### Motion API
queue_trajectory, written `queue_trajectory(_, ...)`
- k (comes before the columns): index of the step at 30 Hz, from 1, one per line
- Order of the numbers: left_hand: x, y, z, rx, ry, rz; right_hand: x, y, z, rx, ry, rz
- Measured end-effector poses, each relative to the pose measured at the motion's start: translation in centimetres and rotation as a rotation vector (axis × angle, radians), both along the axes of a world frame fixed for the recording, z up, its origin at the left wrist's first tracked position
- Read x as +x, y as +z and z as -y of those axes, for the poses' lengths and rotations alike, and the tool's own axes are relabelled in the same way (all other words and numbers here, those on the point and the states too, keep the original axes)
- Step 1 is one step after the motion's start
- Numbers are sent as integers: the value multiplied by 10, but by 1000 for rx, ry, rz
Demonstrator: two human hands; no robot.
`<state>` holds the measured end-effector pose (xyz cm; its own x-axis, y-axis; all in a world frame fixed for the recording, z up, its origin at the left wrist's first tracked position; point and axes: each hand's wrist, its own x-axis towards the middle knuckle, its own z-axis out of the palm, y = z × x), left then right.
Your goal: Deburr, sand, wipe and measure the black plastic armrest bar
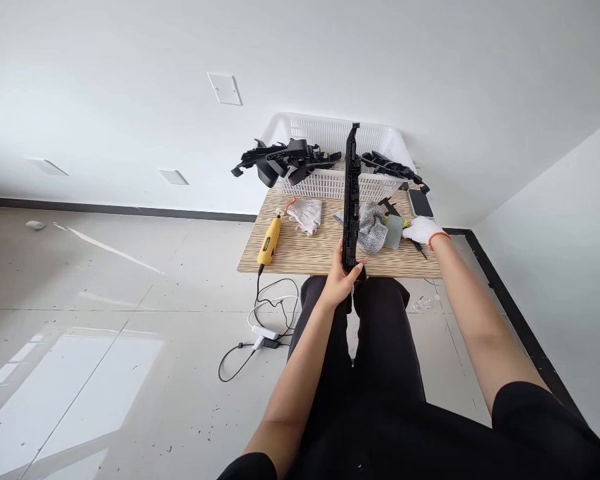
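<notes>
Black plastic — a long, narrow strip (pixel 351 193) stands nearly upright at the centre of the frame, its lower end clasped in the bare left hand (pixel 341 275) at the near edge of the table (pixel 300 257). The fingers wrap around the strip's base, thumb side toward the camera, and its upper end rises in front of the white basket (pixel 330 143) at the far side of the table.

To the right, the right hand (pixel 423 231) wears a white knit glove with an orange cuff. It lies low on the tabletop, fingertips against a small grey-green pad (pixel 394 231) with a bit of yellow showing beside it; whether the fingers pinch anything or merely rest there cannot be told. Just left of the pad lies a crumpled grey cloth (pixel 371 225), partly behind the strip.

A phone (pixel 421 202) lies face up at the table's right far corner, just beyond the gloved hand. Left of centre, a spare white glove (pixel 306 215) lies flat, and further left a yellow rotary tool (pixel 270 241) points toward the near edge — its black cord (pixel 260 313) drops to the floor and loops to a white adapter below.

More black parts (pixel 280 160) are heaped on the basket's left rim, sticking out to the upper left, and others (pixel 393 167) hang over its right rim. Dark trousers (pixel 380 347) fill the lower centre of the frame.
</notes>
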<state>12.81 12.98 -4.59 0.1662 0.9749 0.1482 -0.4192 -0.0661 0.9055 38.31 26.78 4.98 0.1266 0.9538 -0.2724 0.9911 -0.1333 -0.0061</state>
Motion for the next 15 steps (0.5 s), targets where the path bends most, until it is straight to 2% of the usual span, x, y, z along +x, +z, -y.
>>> queue_trajectory(3,-1,0,1,6,1,-10,-4,-1,12,20,-22,-6)
queue_trajectory(8,-1,-2,0,34,56,-29,-5,2,50,272,-186,20)
queue_trajectory(12,-1,-3,0,13,107,-92,-9,21,97,258,-220,8)
queue_trajectory(15,-1,0,2,-28,65,-193,-17,44,131,298,-183,-67)
